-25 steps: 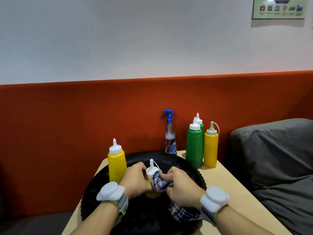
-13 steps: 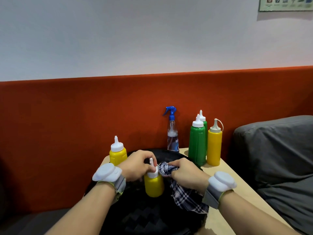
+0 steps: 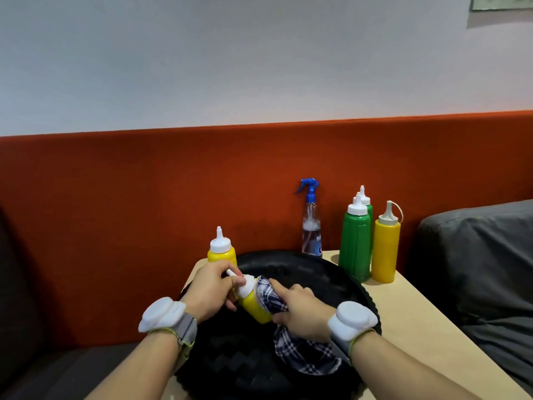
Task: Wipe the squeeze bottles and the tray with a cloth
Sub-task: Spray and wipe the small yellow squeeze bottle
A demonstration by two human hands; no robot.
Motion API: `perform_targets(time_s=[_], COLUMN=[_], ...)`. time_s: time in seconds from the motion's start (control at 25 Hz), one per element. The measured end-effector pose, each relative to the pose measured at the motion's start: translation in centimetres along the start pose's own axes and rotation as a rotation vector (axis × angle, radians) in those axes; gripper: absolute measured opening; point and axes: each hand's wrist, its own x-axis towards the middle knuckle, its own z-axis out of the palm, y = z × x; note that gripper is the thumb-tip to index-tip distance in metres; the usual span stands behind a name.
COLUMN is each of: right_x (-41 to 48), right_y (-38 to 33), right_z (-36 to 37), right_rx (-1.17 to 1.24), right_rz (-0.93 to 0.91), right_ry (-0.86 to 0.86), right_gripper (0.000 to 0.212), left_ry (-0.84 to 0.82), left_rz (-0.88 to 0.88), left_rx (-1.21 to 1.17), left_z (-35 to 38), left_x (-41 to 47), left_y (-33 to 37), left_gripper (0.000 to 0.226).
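Tray (image 3: pixel 340 280) sits black on the table under my hands, not wiped yet, I'd say. Bottle (image 3: pixel 255 307) was upright a moment ago; now it's tipped left above the tray. Left hand (image 3: pixel 210 290) clamps its cap, right hand (image 3: pixel 300 316) presses the cloth (image 3: pixel 305 353) along its body, so the flank gets wiped.

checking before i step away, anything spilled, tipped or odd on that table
No spill shows. The only thing off upright is the yellow bottle, tilted over the black tray because the left hand grips its cap end while the right hand rubs the checked cloth on it.
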Motion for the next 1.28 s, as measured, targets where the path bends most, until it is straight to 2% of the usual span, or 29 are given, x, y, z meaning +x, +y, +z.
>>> perform_targets(time_s=[0.12, 0.2, 0.4, 0.48, 0.56, 0.64, 0.76, 0.84, 0.96, 1.04, 1.16, 1.28], right_x=[0.5, 0.5, -1.8, -0.9, 0.1, 0.3, -0.7, -1.3, -1.3, -1.1, -1.5, -1.8], right_y=[1.2, 0.0, -1.5, -0.9, -1.4, -3.4, -5.4, -4.7, -2.4, -2.3, -3.9, -2.3], right_z=[-1.8, -1.9, 1.1, -0.8, -2.3, -1.8, 1.0, 1.3, -0.8, -1.9, -0.2, 0.7], right_rx=[0.1, 0.156, -0.136, -0.028, 0.183, 0.248, 0.126, 0.042, 0.076, 0.145, -0.018, -0.064], right_rz=[0.02, 0.001, -0.021, 0.007, -0.019, -0.05, -0.069, -0.084, -0.012, -0.003, -0.057, -0.005], right_ry=[0.082, 0.085, 0.005, 0.029, 0.102, 0.154, 0.176, 0.157, 0.097, 0.127, 0.103, 0.064], right_gripper=[0.064, 0.067, 0.064, 0.06, 0.061, 0.061, 0.059, 0.056, 0.051, 0.054, 0.061, 0.062], left_ry=[-0.016, -0.018, 0.021, 0.015, 0.004, 0.005, -0.016, -0.018, -0.02, -0.009, 0.027, 0.029], left_rz=[0.02, 0.033, 0.057, 0.041, 0.008, -0.011, -0.035, -0.049, -0.021, 0.008, 0.019, 0.039], left_rx=[0.05, 0.104, 0.195, 0.212, 0.23, 0.27, 0.314, 0.305, 0.315, 0.377, 0.46, 0.504], left_z=[0.2, 0.3, -0.9, -1.5, -2.0, -2.3, -2.4, -2.7, -2.5, -1.8, -0.8, -0.8], left_x=[-0.1, -0.2, -0.6, -0.7, -0.7, -0.8, -1.0, -1.2, -1.4, -1.3, -0.9, -0.8], left_y=[0.6, 0.8, 1.0, 1.1, 0.8, 0.2, -0.5, -0.5, -0.1, 0.2, 0.5, 0.2], left_gripper=[0.015, 0.012, 0.018, 0.021, 0.026, 0.028, 0.027, 0.034, 0.044, 0.045, 0.047, 0.049])
